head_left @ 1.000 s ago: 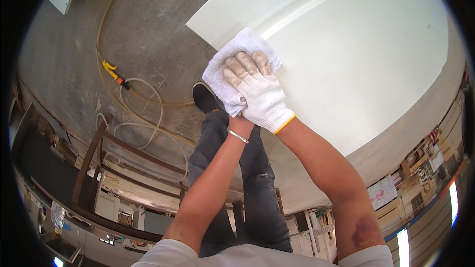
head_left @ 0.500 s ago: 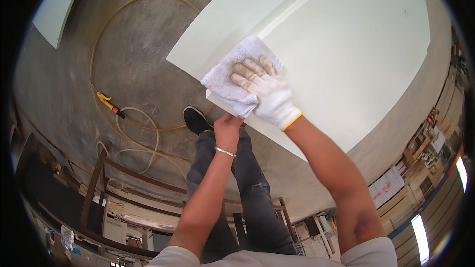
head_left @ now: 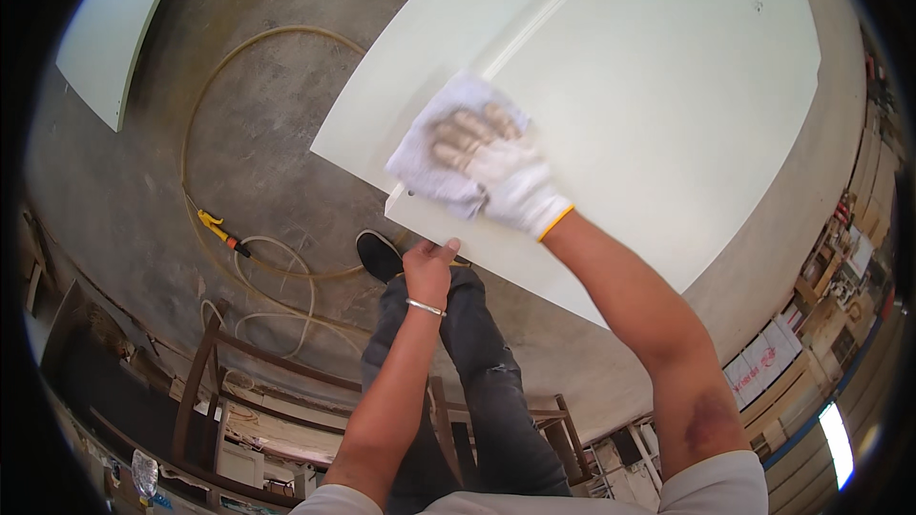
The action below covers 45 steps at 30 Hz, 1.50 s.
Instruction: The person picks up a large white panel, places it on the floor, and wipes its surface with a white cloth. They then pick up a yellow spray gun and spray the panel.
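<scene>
A folded white cloth (head_left: pixel 416 154) lies on a large white panel (head_left: pixel 658 133), at its near left end beside a long raised strip. My right hand (head_left: pixel 496 162), in a white knitted glove with soiled fingertips and a yellow cuff edge, presses the cloth flat against the panel; the hand is slightly blurred. Bare and wearing a silver bracelet, my left hand (head_left: pixel 428 269) is curled at the panel's near edge, its thumb pointing right along that edge. Its other fingertips are hidden, so what they grip does not show. A small dark hole marks the panel's corner beside the cloth.
On the concrete floor at left lies a yellow-orange air blow gun (head_left: pixel 223 232) with a coiled hose (head_left: pixel 196 124). Another white panel (head_left: pixel 119 33) stands at upper left. Dark frames (head_left: pixel 205 372) are behind me; wood pieces and clutter (head_left: pixel 811 305) line the right.
My right hand and the cloth have slid slightly left along the panel. My left hand has shifted down and left, away from the cloth. The view has tilted a little.
</scene>
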Each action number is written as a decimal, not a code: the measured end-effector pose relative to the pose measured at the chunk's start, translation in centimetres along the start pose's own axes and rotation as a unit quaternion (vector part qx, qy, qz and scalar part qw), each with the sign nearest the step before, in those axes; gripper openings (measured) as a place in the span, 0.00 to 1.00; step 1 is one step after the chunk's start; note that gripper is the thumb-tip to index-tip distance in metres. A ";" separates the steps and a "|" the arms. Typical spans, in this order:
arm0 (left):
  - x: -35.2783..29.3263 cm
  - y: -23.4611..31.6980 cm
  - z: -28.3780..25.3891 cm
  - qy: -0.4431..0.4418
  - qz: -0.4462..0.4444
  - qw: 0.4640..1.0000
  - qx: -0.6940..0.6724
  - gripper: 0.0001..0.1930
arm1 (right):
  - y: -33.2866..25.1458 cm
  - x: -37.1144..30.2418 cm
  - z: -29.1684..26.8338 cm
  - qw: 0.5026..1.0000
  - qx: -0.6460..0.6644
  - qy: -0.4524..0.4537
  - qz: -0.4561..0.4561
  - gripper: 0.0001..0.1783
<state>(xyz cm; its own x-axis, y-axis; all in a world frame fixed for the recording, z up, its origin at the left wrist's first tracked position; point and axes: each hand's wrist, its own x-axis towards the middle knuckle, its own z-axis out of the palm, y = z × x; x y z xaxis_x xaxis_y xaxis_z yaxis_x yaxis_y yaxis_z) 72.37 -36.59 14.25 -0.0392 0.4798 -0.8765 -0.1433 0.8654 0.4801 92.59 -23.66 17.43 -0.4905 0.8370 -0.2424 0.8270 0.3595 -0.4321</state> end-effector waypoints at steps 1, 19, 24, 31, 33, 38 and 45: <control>0.0 0.1 -0.2 -0.011 -0.013 1.000 0.007 0.13 | 2.5 0.3 -1.5 0.995 -0.064 0.038 0.067 0.27; -5.5 -9.9 -0.2 -0.205 0.043 0.949 0.235 0.25 | -13.0 -2.8 8.2 0.981 0.184 0.055 0.018 0.28; -7.3 -11.7 0.4 -0.326 0.198 0.732 0.565 0.29 | -11.5 -9.2 7.9 0.984 0.176 0.009 -0.013 0.28; -8.4 -10.5 0.6 -0.371 -0.008 0.761 0.532 0.27 | -3.7 -11.6 3.8 0.969 -0.013 0.172 0.177 0.29; -8.4 -10.0 0.6 -0.377 -0.010 0.772 0.511 0.26 | -0.8 -7.5 3.0 0.913 -0.048 0.265 0.306 0.31; -7.2 -9.5 1.3 -0.445 -0.020 0.714 0.540 0.23 | -4.7 0.4 5.0 0.961 -0.014 0.197 0.191 0.32; -7.3 -8.4 1.0 -0.510 -0.019 0.671 0.539 0.20 | -11.5 -7.8 9.7 0.991 0.103 0.080 0.026 0.34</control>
<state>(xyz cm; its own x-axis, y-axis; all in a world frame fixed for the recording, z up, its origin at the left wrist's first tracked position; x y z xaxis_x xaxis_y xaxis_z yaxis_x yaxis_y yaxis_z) 74.87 -47.18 16.62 0.7196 -0.1707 -0.6731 0.6938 0.2186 0.6862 84.25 -38.35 15.88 -0.3855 0.9127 -0.1357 0.7684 0.2361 -0.5948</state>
